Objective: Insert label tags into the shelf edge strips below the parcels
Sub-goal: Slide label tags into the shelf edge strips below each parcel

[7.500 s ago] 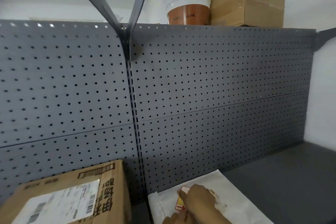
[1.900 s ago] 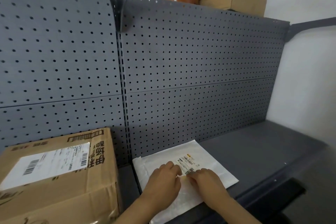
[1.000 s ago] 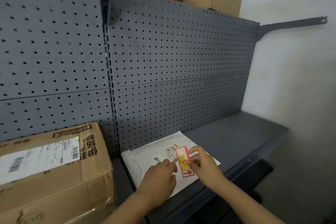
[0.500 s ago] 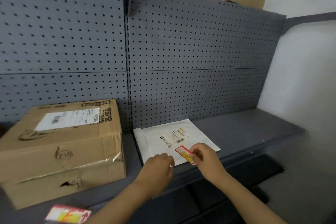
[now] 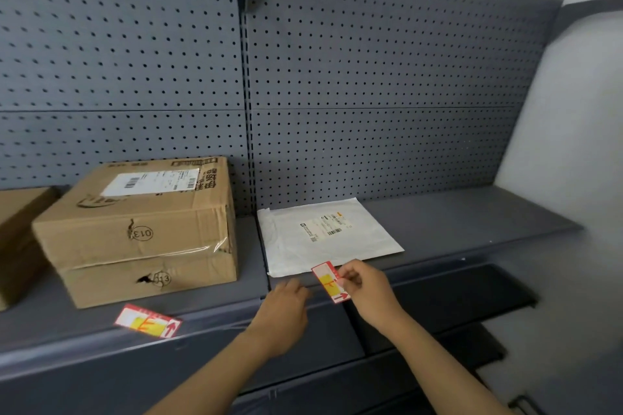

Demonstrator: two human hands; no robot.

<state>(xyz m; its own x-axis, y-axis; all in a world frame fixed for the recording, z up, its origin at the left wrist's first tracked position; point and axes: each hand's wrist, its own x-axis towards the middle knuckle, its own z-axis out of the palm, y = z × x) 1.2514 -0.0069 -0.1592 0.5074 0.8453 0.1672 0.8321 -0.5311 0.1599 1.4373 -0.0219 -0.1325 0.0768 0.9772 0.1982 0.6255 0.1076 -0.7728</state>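
My right hand (image 5: 365, 290) pinches a red, white and yellow label tag (image 5: 328, 281) just in front of the near edge of a flat white parcel (image 5: 323, 236), over the shelf edge strip (image 5: 421, 268). My left hand (image 5: 286, 307) hovers beside it at the strip, fingers curled loosely, holding nothing. A second label tag (image 5: 148, 322) lies at the front edge of the left shelf, below a cardboard box (image 5: 141, 229) marked 013.
A grey pegboard back wall (image 5: 371, 77) rises behind the grey shelf (image 5: 472, 216). Another cardboard box (image 5: 17, 239) shows at the far left. A lower dark shelf (image 5: 455, 293) sits beneath on the right, next to a white side wall (image 5: 573, 145).
My view has tilted down and pulled back. My right hand has carried the tag from on top of the white parcel toward the shelf's front edge. My left hand followed it.
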